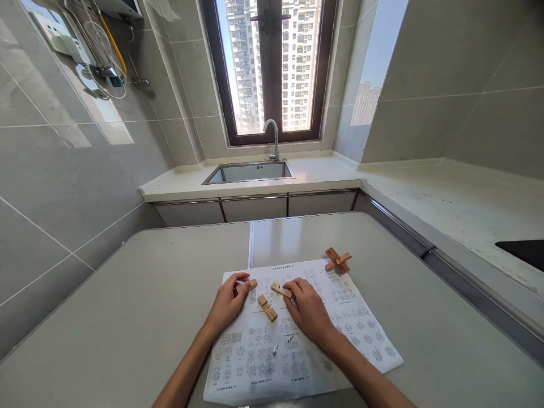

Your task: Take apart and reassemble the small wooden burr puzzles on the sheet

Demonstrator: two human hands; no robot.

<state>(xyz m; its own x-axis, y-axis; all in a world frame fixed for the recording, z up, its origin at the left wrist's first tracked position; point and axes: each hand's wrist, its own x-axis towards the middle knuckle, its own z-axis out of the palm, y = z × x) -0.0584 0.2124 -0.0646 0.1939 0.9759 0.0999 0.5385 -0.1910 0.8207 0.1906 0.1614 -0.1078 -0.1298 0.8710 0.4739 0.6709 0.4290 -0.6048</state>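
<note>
My left hand (229, 297) is closed on a small light wooden puzzle piece (253, 283), whose right end shows past my fingertips. With curled fingers, my right hand (308, 309) grips the near end of a notched wooden puzzle piece (278, 289). Between the two hands another notched wooden puzzle piece (267, 309) lies tilted on a printed paper sheet (314, 371). The sheet bears rows of small line drawings and a few dark handwritten marks. Redder wooden puzzle pieces (337, 260), joined in a cross, rest at the sheet's top right corner.
A pale table (119, 317) with a seam at the back spreads under the sheet. Beyond it stands a counter (314, 170) with a sink (250, 163) and a faucet (275, 139) below a window. The counter continues along the right, with a dark panel (525, 249) on it.
</note>
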